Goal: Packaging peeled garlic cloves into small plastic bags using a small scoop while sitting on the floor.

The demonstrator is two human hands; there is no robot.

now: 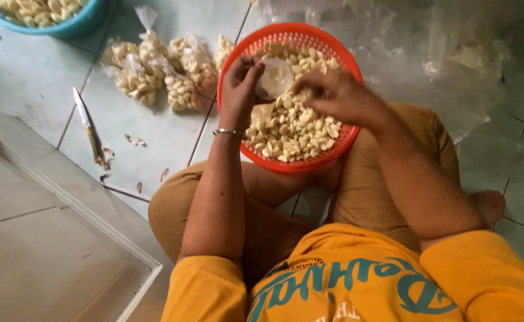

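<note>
small clear bag [276,77] | pinched by left hand [239,89] | right hand [332,95] apparently at its mouth

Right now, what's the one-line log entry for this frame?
left hand: holds open small clear bag | right hand: over garlic, at bag mouth | basket: orange, on lap | filled bags, knife: on floor

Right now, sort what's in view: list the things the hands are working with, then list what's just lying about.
In use:
- left hand holding open a small clear plastic bag
- right hand over the peeled garlic cloves
- orange basket holding the cloves

Lying about:
- filled, tied bags of garlic on the floor
- knife
- blue bowl of cloves
- loose plastic sheeting
- scraps of peel
</note>
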